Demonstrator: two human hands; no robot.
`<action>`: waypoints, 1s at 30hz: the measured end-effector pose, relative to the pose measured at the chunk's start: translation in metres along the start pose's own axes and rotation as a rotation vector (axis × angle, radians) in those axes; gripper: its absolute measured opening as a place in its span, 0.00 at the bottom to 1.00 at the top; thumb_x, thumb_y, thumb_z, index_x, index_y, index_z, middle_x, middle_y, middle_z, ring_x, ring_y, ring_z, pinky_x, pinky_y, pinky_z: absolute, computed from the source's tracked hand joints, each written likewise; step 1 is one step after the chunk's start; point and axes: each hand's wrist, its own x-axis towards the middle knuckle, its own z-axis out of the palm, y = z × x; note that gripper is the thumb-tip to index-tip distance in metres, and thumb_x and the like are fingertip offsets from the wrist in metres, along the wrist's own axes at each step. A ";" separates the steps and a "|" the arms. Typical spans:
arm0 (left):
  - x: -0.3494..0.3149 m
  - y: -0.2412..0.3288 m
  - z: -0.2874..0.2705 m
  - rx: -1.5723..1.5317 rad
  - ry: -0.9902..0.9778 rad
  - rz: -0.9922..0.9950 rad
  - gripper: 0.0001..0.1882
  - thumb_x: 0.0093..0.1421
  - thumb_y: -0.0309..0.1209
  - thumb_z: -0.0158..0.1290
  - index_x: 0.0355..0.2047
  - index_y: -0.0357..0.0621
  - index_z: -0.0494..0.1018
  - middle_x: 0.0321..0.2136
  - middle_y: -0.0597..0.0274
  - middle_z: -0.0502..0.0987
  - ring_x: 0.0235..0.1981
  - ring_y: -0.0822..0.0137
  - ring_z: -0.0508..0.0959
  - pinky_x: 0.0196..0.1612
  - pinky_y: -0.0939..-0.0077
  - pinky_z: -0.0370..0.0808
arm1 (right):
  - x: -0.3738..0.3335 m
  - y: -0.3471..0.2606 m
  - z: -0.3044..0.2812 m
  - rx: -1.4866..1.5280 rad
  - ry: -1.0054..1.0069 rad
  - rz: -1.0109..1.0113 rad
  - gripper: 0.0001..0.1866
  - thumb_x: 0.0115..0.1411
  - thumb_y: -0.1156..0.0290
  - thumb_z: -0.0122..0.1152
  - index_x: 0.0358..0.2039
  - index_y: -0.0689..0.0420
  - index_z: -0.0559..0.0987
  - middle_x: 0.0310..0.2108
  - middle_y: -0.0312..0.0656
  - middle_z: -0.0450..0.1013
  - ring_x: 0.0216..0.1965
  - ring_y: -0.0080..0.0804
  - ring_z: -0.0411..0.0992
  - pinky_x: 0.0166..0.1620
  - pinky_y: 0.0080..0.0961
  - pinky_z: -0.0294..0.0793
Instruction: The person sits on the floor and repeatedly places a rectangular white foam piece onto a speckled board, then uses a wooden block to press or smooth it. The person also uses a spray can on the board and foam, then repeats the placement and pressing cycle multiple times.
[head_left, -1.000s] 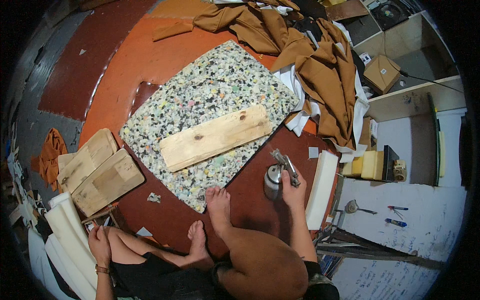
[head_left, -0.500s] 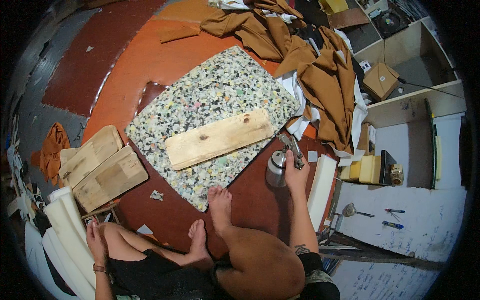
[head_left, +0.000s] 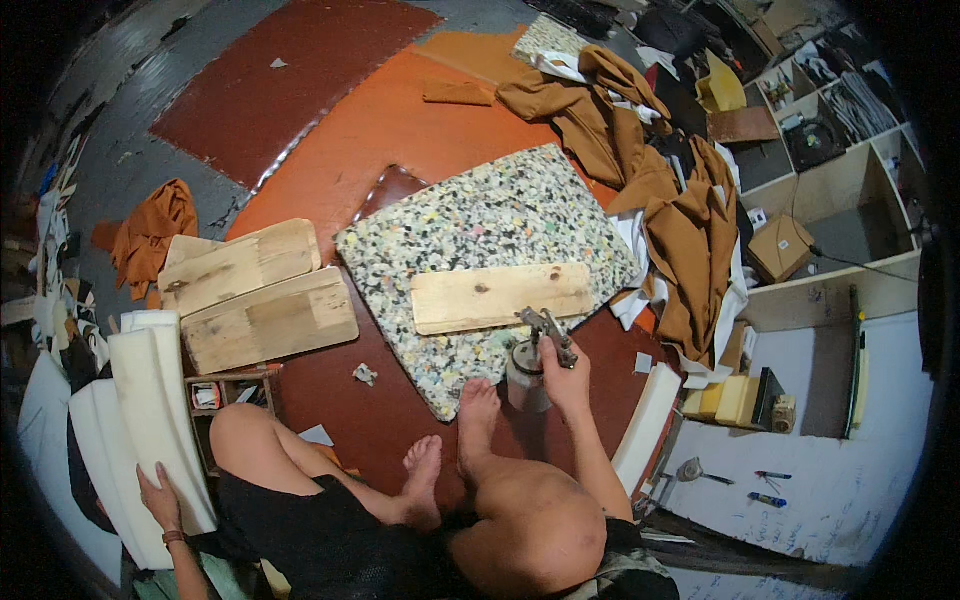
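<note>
My right hand [head_left: 566, 378] is closed round the handle of a spray gun [head_left: 528, 385] with a metal cup, held just in front of a pale wooden board [head_left: 495, 298]. That board lies flat on a speckled foam sheet [head_left: 490, 215]. At the lower left, my left hand [head_left: 160, 498] has its fingers spread over long white foam strips [head_left: 150, 390], touching the nearest ones. It appears to grip nothing. Several more wooden boards [head_left: 275, 320] are stacked to the left of the speckled sheet.
Brown cloth [head_left: 690, 260] lies heaped beyond the sheet at right. Open wooden compartments [head_left: 850, 180] and a white marked surface [head_left: 810, 490] line the right side. A small box [head_left: 235, 390] stands beside my left knee. A white foam strip [head_left: 645, 425] lies right of my forearm.
My left hand has moved down and left onto the white foam strips. The spray gun has come left, nearer the wooden board's front edge. The whole view has shifted.
</note>
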 end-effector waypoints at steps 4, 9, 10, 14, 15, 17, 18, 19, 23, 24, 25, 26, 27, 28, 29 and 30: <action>-0.001 -0.008 -0.019 -0.150 -0.031 -0.135 0.31 0.73 0.48 0.51 0.63 0.31 0.69 0.54 0.35 0.78 0.55 0.47 0.78 0.59 0.60 0.73 | -0.011 -0.020 0.027 -0.086 -0.060 -0.027 0.19 0.69 0.58 0.65 0.48 0.63 0.84 0.33 0.36 0.81 0.34 0.20 0.75 0.41 0.25 0.76; -0.004 0.008 -0.034 -0.300 -0.092 -0.131 0.27 0.72 0.44 0.54 0.61 0.34 0.72 0.45 0.43 0.82 0.43 0.57 0.80 0.49 0.65 0.76 | -0.018 -0.032 0.053 -0.056 -0.162 -0.027 0.21 0.68 0.59 0.65 0.53 0.62 0.82 0.39 0.41 0.83 0.41 0.22 0.77 0.48 0.25 0.77; -0.007 0.005 -0.025 -0.279 -0.047 -0.078 0.26 0.72 0.43 0.55 0.60 0.34 0.73 0.43 0.44 0.82 0.41 0.59 0.80 0.47 0.66 0.77 | -0.020 -0.034 0.058 -0.037 -0.193 -0.050 0.22 0.68 0.59 0.66 0.54 0.62 0.81 0.39 0.41 0.83 0.41 0.22 0.77 0.49 0.25 0.77; -0.018 0.018 -0.012 -0.280 -0.026 -0.035 0.27 0.68 0.41 0.61 0.60 0.33 0.73 0.36 0.50 0.81 0.36 0.62 0.78 0.43 0.69 0.76 | -0.026 -0.029 0.061 -0.024 -0.281 -0.104 0.24 0.68 0.61 0.66 0.59 0.63 0.79 0.42 0.41 0.83 0.43 0.22 0.77 0.51 0.25 0.77; -0.023 0.067 -0.031 -0.200 -0.195 -0.142 0.29 0.67 0.41 0.62 0.60 0.32 0.72 0.36 0.53 0.80 0.38 0.64 0.77 0.45 0.71 0.75 | -0.030 -0.030 0.052 -0.052 -0.277 -0.083 0.25 0.68 0.61 0.66 0.59 0.63 0.79 0.42 0.41 0.83 0.43 0.22 0.77 0.51 0.25 0.77; -0.025 0.072 -0.036 -0.254 -0.195 -0.160 0.27 0.67 0.39 0.62 0.58 0.30 0.73 0.38 0.55 0.79 0.40 0.66 0.77 0.47 0.72 0.75 | -0.040 -0.039 0.043 -0.069 -0.282 -0.060 0.24 0.69 0.61 0.66 0.58 0.63 0.79 0.42 0.39 0.83 0.43 0.23 0.77 0.50 0.25 0.77; -0.027 0.074 -0.035 -0.282 -0.201 -0.166 0.25 0.68 0.38 0.61 0.56 0.30 0.73 0.39 0.56 0.79 0.41 0.66 0.76 0.48 0.73 0.74 | -0.043 -0.035 0.038 -0.042 -0.269 -0.044 0.24 0.69 0.60 0.66 0.58 0.64 0.79 0.42 0.39 0.83 0.43 0.23 0.77 0.50 0.25 0.77; -0.027 0.067 -0.032 -0.339 -0.148 -0.128 0.24 0.68 0.37 0.61 0.56 0.29 0.73 0.40 0.56 0.79 0.42 0.66 0.76 0.49 0.73 0.74 | -0.045 -0.031 0.032 -0.015 -0.255 -0.027 0.24 0.69 0.60 0.65 0.58 0.64 0.79 0.42 0.40 0.83 0.43 0.23 0.77 0.50 0.25 0.77; 0.003 0.039 -0.026 -0.550 0.011 -0.003 0.21 0.71 0.34 0.58 0.54 0.29 0.69 0.46 0.53 0.78 0.46 0.65 0.76 0.54 0.73 0.72 | -0.052 -0.014 -0.002 -0.025 -0.099 -0.014 0.23 0.69 0.61 0.65 0.57 0.64 0.79 0.42 0.40 0.83 0.42 0.23 0.77 0.48 0.25 0.77; 0.008 0.053 -0.036 -0.600 0.029 0.025 0.20 0.71 0.34 0.57 0.55 0.29 0.68 0.48 0.52 0.77 0.47 0.65 0.76 0.56 0.73 0.71 | -0.053 0.000 -0.014 -0.018 -0.027 -0.005 0.23 0.69 0.61 0.64 0.57 0.64 0.79 0.42 0.40 0.83 0.42 0.24 0.77 0.48 0.25 0.77; 0.014 0.070 -0.046 -0.604 -0.017 -0.120 0.25 0.72 0.36 0.56 0.59 0.29 0.65 0.52 0.48 0.76 0.51 0.63 0.76 0.59 0.70 0.70 | -0.052 0.019 -0.025 -0.011 0.043 0.002 0.23 0.69 0.62 0.64 0.57 0.64 0.79 0.42 0.41 0.83 0.42 0.24 0.77 0.48 0.26 0.77; 0.019 0.088 -0.063 -0.682 0.007 -0.079 0.25 0.72 0.36 0.56 0.60 0.29 0.64 0.52 0.48 0.76 0.51 0.62 0.76 0.59 0.70 0.71 | -0.059 0.035 -0.032 0.000 0.104 0.025 0.23 0.69 0.62 0.64 0.57 0.64 0.79 0.43 0.42 0.82 0.42 0.24 0.78 0.48 0.26 0.77; 0.023 0.105 -0.076 -0.768 0.049 -0.045 0.26 0.72 0.37 0.56 0.60 0.29 0.64 0.53 0.48 0.76 0.52 0.62 0.76 0.59 0.69 0.71 | -0.061 0.032 -0.036 0.026 0.119 0.062 0.22 0.70 0.63 0.64 0.58 0.65 0.79 0.43 0.44 0.83 0.43 0.26 0.79 0.49 0.27 0.77; 0.027 0.129 -0.086 -0.859 0.081 -0.007 0.26 0.73 0.38 0.55 0.61 0.30 0.64 0.54 0.48 0.76 0.53 0.62 0.76 0.60 0.69 0.72 | -0.061 0.039 -0.040 0.024 0.169 0.039 0.22 0.70 0.63 0.63 0.58 0.65 0.78 0.43 0.45 0.83 0.44 0.27 0.79 0.49 0.28 0.77; 0.022 0.166 -0.101 -0.926 0.062 -0.076 0.27 0.73 0.39 0.54 0.63 0.32 0.64 0.54 0.50 0.77 0.53 0.62 0.77 0.58 0.68 0.74 | -0.062 0.048 -0.043 0.020 0.220 0.016 0.22 0.70 0.64 0.63 0.59 0.65 0.78 0.44 0.46 0.83 0.44 0.27 0.79 0.50 0.28 0.77; 0.016 0.197 -0.112 -0.995 0.008 -0.053 0.28 0.73 0.38 0.55 0.65 0.32 0.62 0.55 0.48 0.76 0.53 0.61 0.77 0.58 0.68 0.74 | -0.062 0.056 -0.045 0.020 0.268 -0.005 0.22 0.70 0.65 0.63 0.59 0.65 0.78 0.44 0.47 0.83 0.45 0.28 0.79 0.50 0.29 0.77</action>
